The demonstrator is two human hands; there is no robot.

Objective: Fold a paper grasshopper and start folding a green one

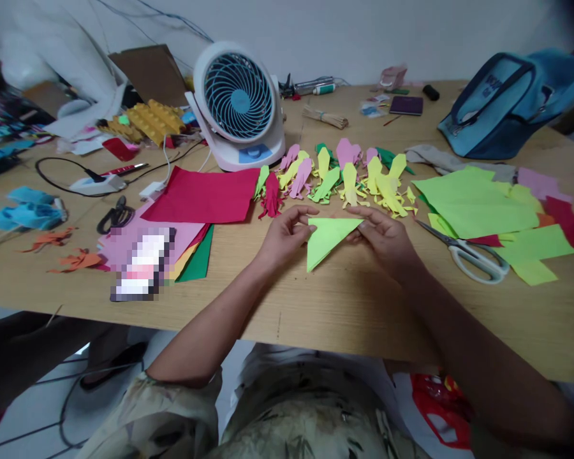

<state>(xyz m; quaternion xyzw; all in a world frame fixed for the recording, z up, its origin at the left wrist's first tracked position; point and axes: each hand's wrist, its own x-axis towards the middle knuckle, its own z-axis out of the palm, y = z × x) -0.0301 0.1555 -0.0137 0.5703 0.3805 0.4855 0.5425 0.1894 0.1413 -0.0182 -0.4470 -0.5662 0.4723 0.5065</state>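
Note:
A lime-green sheet of paper [329,238], folded into a triangle, is held between both hands above the wooden table [335,306]. My left hand [287,234] pinches its upper left corner between thumb and fingers. At the upper right corner, my right hand [385,237] grips the paper, its thumb in front and some fingertips hidden behind. Just beyond the hands lie several folded paper figures [349,182] in pink, yellow, green and red.
White-handled scissors [478,258] and green sheets [478,204] lie to the right. A red sheet [201,194], a phone [143,264] and black scissors [115,215] are on the left. A fan [239,102] stands behind; a blue bag [497,108] sits back right.

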